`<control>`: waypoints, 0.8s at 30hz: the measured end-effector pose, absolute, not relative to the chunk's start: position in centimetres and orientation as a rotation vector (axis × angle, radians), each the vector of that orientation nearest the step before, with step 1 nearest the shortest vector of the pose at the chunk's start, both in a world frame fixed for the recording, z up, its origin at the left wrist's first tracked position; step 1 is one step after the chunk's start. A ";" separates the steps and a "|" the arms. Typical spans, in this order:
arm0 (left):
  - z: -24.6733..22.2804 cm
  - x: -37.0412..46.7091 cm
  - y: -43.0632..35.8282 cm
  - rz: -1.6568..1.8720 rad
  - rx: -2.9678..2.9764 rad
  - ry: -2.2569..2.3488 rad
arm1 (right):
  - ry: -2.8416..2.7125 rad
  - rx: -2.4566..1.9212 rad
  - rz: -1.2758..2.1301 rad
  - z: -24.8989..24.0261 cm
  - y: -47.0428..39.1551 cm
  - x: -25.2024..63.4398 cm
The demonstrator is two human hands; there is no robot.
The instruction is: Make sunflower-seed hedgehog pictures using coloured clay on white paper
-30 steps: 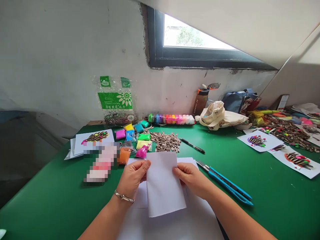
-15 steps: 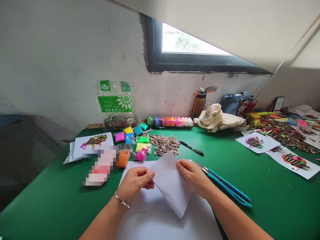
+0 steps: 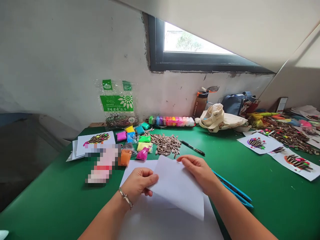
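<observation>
A small piece of white paper (image 3: 178, 188) is held up in front of me, tilted, its lower right corner hanging down. My left hand (image 3: 140, 183) pinches its left edge between thumb and fingers. On the upper right edge lies my right hand (image 3: 200, 173), its fingers closed round the paper and partly hidden. Beneath both hands, larger white paper (image 3: 150, 221) rests on the green table (image 3: 270, 213). A long light-blue tool (image 3: 241, 196) lies just right of my right wrist, its far end covered by the hand.
Beyond the paper are a pile of sunflower seeds (image 3: 166, 145), a black pen (image 3: 192, 147) and colourful clay packets (image 3: 125, 156). Seed pictures (image 3: 96, 141) lie left, others (image 3: 260, 143) right. A bottle (image 3: 200, 105) and cloth bag (image 3: 220, 120) stand by the wall.
The held paper has turned and opened out, its lower corner swinging to the right. My right hand has shifted slightly right and up along its edge; my left still pinches it.
</observation>
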State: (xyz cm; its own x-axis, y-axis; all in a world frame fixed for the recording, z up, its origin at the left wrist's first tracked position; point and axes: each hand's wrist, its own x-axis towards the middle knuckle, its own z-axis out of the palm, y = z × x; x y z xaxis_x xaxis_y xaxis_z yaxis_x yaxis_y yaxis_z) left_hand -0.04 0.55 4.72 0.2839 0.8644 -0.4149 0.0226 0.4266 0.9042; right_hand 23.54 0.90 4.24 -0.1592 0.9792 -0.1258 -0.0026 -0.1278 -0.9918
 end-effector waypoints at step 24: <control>4.9 2.4 -0.9 0.969 1.191 1.175 | -0.845 -0.917 1.658 2.7 -1.5 17.6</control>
